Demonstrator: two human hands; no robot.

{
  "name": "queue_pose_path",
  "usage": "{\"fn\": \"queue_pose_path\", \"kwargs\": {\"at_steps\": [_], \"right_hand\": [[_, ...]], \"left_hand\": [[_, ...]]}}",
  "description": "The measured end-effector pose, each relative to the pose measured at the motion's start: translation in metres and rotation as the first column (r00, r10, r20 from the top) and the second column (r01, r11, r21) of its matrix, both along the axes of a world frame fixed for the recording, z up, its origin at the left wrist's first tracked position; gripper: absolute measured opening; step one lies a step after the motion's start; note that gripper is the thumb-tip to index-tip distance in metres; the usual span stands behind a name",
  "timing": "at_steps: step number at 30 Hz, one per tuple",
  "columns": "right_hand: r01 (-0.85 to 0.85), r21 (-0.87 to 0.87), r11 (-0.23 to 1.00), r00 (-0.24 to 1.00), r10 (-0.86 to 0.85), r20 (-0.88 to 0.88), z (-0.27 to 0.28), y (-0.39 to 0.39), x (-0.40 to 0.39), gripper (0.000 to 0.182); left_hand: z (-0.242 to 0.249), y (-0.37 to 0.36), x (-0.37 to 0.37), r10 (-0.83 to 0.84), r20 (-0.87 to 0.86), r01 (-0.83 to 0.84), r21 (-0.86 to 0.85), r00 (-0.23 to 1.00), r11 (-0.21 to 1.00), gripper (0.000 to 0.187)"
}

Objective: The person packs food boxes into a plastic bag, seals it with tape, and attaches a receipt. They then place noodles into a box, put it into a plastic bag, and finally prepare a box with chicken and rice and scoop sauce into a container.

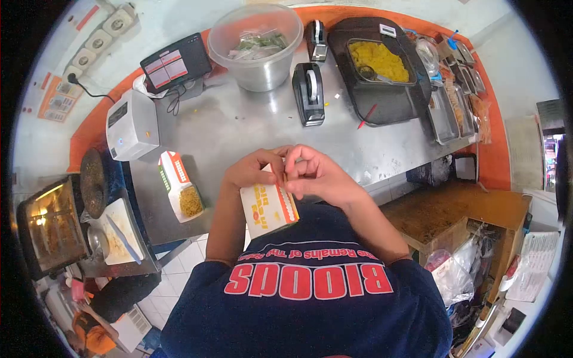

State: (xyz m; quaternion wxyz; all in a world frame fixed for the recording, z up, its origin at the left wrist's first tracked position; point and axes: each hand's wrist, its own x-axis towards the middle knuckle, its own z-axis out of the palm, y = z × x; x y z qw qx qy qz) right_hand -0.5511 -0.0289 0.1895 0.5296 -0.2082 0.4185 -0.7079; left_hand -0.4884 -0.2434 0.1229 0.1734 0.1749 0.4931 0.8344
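Close to my chest I hold a folded paper food box (265,206), white with yellow lettering and an orange edge. My left hand (253,170) grips its upper part, thumb across the front. At the upper right edge of the box, the fingers of my right hand (316,173) are bent and pinched on it. Exactly what those fingertips press on is partly hidden. To the left on the steel table (233,125) lies an opened paper food box (173,173) with yellow rice (191,201) in its lower end.
Along the back stand a tablet (173,65), a white printer (132,126), a clear tub (262,56) of packets and tape dispensers (309,95). A black container (382,65) of yellow rice and metal trays (444,113) are at right. Another person (95,328) is at lower left.
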Motion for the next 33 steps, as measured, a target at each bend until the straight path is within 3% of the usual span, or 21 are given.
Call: {"fn": "queue_pose_path", "kwargs": {"at_steps": [2, 4, 6, 10, 12, 16, 18, 19, 20, 21, 25, 27, 29, 30, 31, 33], "right_hand": [[-0.059, 0.056, 0.997, 0.992, 0.065, -0.106, -0.003, -0.002, 0.010, 0.026], [-0.002, 0.040, 0.999, 0.997, 0.005, -0.077, -0.002, -0.003, 0.023, 0.027], [0.023, 0.148, 0.989, 0.984, 0.004, -0.178, -0.013, 0.000, 0.027, 0.030], [0.015, 0.338, 0.941, 0.939, 0.103, -0.329, -0.028, 0.010, 0.026, 0.031], [-0.122, 0.254, 0.959, 0.991, 0.130, -0.014, -0.043, 0.013, 0.023, 0.029], [0.005, 0.150, 0.989, 0.999, -0.012, 0.046, -0.043, 0.017, 0.017, 0.025], [0.152, 0.282, 0.947, 0.988, -0.151, -0.027, -0.030, 0.010, 0.016, 0.032], [0.153, 0.279, 0.948, 0.988, -0.151, -0.028, -0.022, 0.006, 0.016, 0.032], [0.145, 0.383, 0.912, 0.953, -0.025, -0.301, -0.015, 0.001, 0.016, 0.037], [0.167, 0.478, 0.862, 0.836, 0.134, -0.532, -0.011, -0.004, 0.015, 0.043], [0.148, 0.453, 0.879, 0.809, 0.156, -0.567, -0.082, -0.018, 0.007, 0.051], [0.166, 0.534, 0.829, 0.929, 0.050, -0.367, -0.138, -0.019, -0.005, 0.048], [0.266, 0.569, 0.778, 0.903, 0.006, -0.430, -0.180, -0.016, -0.010, 0.047], [0.362, 0.597, 0.716, 0.873, -0.036, -0.486, -0.195, -0.012, -0.012, 0.045], [0.382, 0.577, 0.722, 0.850, -0.028, -0.526, -0.203, -0.008, -0.015, 0.042], [0.460, 0.488, 0.741, 0.784, -0.082, -0.615, -0.214, -0.010, -0.022, 0.038]], "left_hand": [[-0.007, 0.000, 0.001, 0.007, -0.025, -0.007, 0.005, 1.000, 1.000, 0.029], [-0.010, 0.001, 0.005, 0.017, -0.042, -0.016, 0.009, 0.999, 1.000, 0.031], [-0.009, 0.000, 0.008, 0.026, -0.120, -0.022, 0.032, 0.992, 0.999, 0.024], [0.002, 0.003, 0.016, 0.022, -0.053, -0.012, 0.176, 0.998, 0.984, 0.024], [0.006, 0.003, 0.017, 0.053, -0.064, -0.041, 0.169, 0.997, 0.985, 0.023], [0.005, -0.003, 0.019, 0.050, 0.005, -0.050, 0.194, 0.999, 0.980, 0.018], [0.001, -0.013, 0.015, 0.143, -0.061, -0.150, -0.113, 0.988, 0.982, 0.013], [0.000, -0.015, 0.014, 0.143, -0.063, -0.150, -0.116, 0.988, 0.982, 0.013], [0.000, -0.016, 0.013, 0.194, -0.075, -0.208, -0.310, 0.978, 0.928, 0.017], [-0.001, -0.019, 0.013, 0.245, -0.097, -0.261, -0.490, 0.965, 0.832, 0.021], [-0.036, -0.033, 0.025, 0.293, 0.030, -0.230, -0.545, 0.956, 0.806, 0.025], [-0.062, -0.058, 0.046, 0.731, -0.097, -0.575, -0.690, 0.675, 0.440, 0.042], [-0.159, -0.145, 0.088, 0.858, -0.451, -0.612, -0.759, 0.246, -0.223, 0.055], [-0.171, -0.182, 0.119, 0.936, -0.349, -0.611, -0.752, 0.052, -0.247, 0.060], [-0.130, -0.176, 0.141, 0.736, -0.677, -0.429, -0.665, 0.002, -0.611, 0.058], [-0.124, -0.190, 0.181, 0.567, -0.820, 0.004, -0.568, 0.086, -0.823, 0.051]]}}
